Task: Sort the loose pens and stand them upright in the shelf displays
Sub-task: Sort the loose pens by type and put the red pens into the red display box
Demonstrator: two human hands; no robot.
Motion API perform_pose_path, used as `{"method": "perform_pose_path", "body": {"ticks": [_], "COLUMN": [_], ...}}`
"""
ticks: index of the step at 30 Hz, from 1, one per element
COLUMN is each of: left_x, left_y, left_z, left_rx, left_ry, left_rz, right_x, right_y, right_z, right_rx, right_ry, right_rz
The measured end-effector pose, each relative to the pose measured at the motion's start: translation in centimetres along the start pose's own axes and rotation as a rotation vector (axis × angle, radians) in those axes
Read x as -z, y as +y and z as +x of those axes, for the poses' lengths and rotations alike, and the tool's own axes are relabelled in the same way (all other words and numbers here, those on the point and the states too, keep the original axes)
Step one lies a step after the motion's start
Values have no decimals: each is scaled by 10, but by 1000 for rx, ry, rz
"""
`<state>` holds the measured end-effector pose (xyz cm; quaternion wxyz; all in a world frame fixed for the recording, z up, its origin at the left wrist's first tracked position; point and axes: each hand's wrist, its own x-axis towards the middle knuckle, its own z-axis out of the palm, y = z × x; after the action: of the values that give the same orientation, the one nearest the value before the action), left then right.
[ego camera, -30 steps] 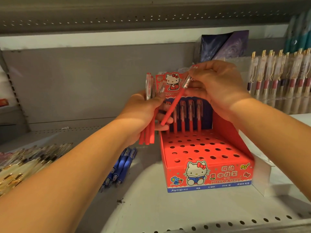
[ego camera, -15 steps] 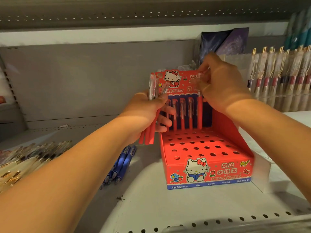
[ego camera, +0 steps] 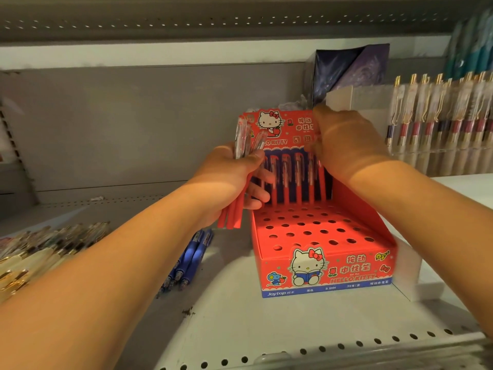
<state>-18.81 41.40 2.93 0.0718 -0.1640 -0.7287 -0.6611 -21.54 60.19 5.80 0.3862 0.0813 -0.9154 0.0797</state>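
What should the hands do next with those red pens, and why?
Probably the right hand should take another pen from the bundle of red pens in the left hand: the red display box has many empty holes.

We are looking into a grey metal shelf [ego camera: 240, 324], its near lip running with a row of punched holes. A plain grey back panel [ego camera: 133, 124] is closing off the far side, and an upper shelf [ego camera: 186, 22] is hanging overhead. Warm light is falling across the right, leaving the left dimmer.
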Motion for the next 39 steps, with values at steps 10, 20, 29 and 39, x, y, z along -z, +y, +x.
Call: {"method": "perform_pose_path", "body": {"ticks": [10,20,29,39], "left_x": [0,0,-2,-2], "left_y": [-2,1,7,8], "left_z": [1,-1,-6,-7], "left_rx": [-2,-26,-62,-95], "left_ry": [29,13,-41,-42], "left_rz": [-28,-14,-50,-79], "right_x": [7,11,10,9], "right_y": [1,-1,-6,-13], "right_z": [6,2,-7,-2], "right_rx": [-47,-65,-40,-66], "right_ry": [-137,-116,-145,7], "right_rz": [-112,-202,-524,665]}}
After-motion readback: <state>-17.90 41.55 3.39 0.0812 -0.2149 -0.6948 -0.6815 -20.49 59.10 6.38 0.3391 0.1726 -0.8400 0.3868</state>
